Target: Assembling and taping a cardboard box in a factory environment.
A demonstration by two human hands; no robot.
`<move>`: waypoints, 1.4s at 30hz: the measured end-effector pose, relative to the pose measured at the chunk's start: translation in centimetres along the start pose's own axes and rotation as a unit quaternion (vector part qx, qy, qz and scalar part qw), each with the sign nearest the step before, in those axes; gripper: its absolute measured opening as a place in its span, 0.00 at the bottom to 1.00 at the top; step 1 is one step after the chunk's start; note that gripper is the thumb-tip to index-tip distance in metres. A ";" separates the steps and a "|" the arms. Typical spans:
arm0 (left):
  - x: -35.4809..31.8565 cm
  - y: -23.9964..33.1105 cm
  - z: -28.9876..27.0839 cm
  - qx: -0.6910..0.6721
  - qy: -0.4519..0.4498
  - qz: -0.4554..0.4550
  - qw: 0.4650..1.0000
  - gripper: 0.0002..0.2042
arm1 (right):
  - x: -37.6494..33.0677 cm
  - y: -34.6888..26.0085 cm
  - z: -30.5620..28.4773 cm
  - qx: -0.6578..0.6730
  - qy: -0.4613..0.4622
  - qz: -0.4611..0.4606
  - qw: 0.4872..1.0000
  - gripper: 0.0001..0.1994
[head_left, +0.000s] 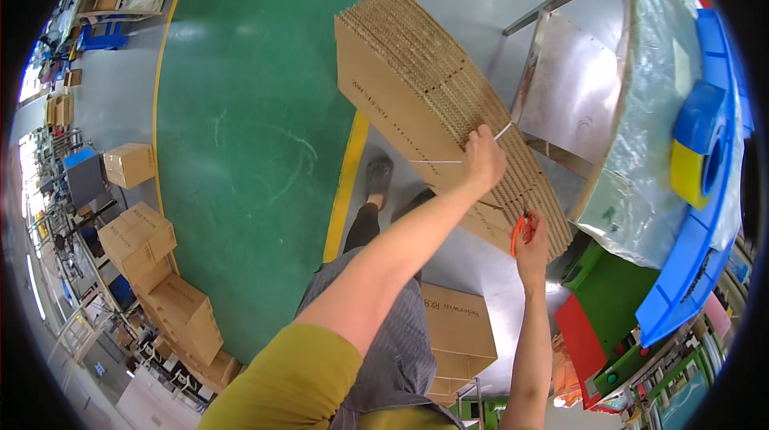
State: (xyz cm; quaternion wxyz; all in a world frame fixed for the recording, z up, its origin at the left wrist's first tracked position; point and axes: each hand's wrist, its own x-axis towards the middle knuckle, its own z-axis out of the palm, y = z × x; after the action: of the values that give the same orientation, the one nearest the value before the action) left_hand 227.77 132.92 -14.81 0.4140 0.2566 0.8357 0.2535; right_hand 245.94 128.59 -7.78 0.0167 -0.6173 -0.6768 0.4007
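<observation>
A thick bundle of flattened cardboard boxes (416,77) stands tilted in front of me, tied with a thin white strap (503,132). My left hand (484,159) grips the strap on the bundle's upper edge and pulls it away from the cardboard. My right hand (533,244) is lower, against the bundle's near end, closed around small red-handled scissors (519,231).
A metal frame table (570,85) with clear plastic sheeting stands behind the bundle. A blue tray with a blue and yellow tape roll (698,145) is at the right. Assembled cardboard boxes (140,238) line the left of the green floor (256,125). One box (456,334) lies by my legs.
</observation>
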 end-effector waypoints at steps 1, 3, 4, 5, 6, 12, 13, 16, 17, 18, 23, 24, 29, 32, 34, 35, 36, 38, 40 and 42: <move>-0.1 -0.2 0.1 -0.007 0.016 -0.015 1.000 0.13 | 0.5 -0.3 0.6 0.020 0.000 0.015 1.000 0.21; 0.2 -1.4 -0.7 -0.005 0.023 -0.010 1.000 0.12 | 1.5 -1.9 1.0 0.045 -0.004 0.016 0.999 0.20; 0.2 -1.9 -1.0 -0.005 0.030 0.005 1.000 0.11 | 1.8 -2.2 1.3 0.069 0.001 0.013 0.997 0.20; 0.0 -2.0 -0.7 -0.007 0.030 0.002 1.000 0.11 | 2.3 -1.8 1.4 0.102 0.005 0.024 0.994 0.19; -0.3 -2.0 -0.3 0.013 0.022 0.020 0.999 0.11 | 3.0 -1.5 1.2 0.101 0.003 0.024 0.995 0.19; 0.3 -2.5 0.2 0.073 0.025 0.071 0.994 0.09 | 9.2 -2.7 2.8 -0.159 0.116 -0.180 0.964 0.19; 0.4 -2.6 0.4 0.093 0.027 0.087 0.992 0.08 | 10.2 -2.5 3.4 -0.176 0.108 -0.171 0.963 0.20; 0.4 -2.3 -0.1 0.103 0.011 0.113 0.988 0.07 | 11.0 -3.0 4.6 -0.185 0.124 -0.223 0.949 0.21; 0.3 -2.5 -0.5 0.098 0.019 0.146 0.984 0.09 | 11.2 -2.7 5.4 -0.163 0.119 -0.195 0.960 0.24; 0.3 -2.6 -0.8 0.101 0.021 0.153 0.983 0.09 | 11.1 -2.4 6.0 -0.159 0.125 -0.196 0.960 0.24; 0.2 -3.3 -0.9 0.025 -0.001 0.099 0.995 0.12 | 9.8 0.5 6.8 -0.160 0.206 -0.227 0.938 0.26; 0.3 -3.0 -1.0 0.026 0.000 0.106 0.994 0.12 | 9.8 1.4 6.1 -0.159 0.213 -0.227 0.937 0.26; 2.2 -3.1 -2.0 0.036 -0.073 0.048 0.996 0.10 | 9.3 2.8 4.1 -0.125 0.223 -0.257 0.932 0.22; 2.7 -2.8 -2.9 0.051 -0.103 0.052 0.992 0.09 | 9.9 7.2 3.1 -0.182 0.249 -0.208 0.928 0.19; 2.7 -1.8 -1.5 0.057 -0.121 0.072 0.988 0.08 | 10.5 14.5 2.4 -0.195 0.236 -0.150 0.940 0.18; 3.4 -2.3 -0.9 0.056 -0.166 0.071 0.982 0.08 | 10.8 16.2 2.6 -0.190 0.210 -0.104 0.953 0.16; 4.1 -2.9 -2.0 0.063 -0.202 0.059 0.976 0.08 | 10.3 14.0 3.2 -0.180 0.208 -0.108 0.955 0.16; 4.0 -4.3 -3.9 0.073 -0.240 0.032 0.967 0.08 | 7.9 9.9 3.8 0.009 0.112 -0.004 0.994 0.14; 1.7 -6.2 -5.5 0.045 -0.317 0.010 0.947 0.08 | 3.1 10.5 5.9 -0.077 0.143 -0.008 0.987 0.13; -3.0 -8.6 -8.4 -0.089 -0.349 -0.041 0.932 0.09 | -2.0 7.5 8.4 -0.046 0.183 -0.008 0.982 0.13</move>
State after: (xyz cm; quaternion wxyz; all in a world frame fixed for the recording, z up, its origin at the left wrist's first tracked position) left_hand 220.50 122.88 -14.17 0.7110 0.2569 0.6220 0.2041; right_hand 248.22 121.88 -16.72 0.1148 -0.6753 -0.6848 0.2487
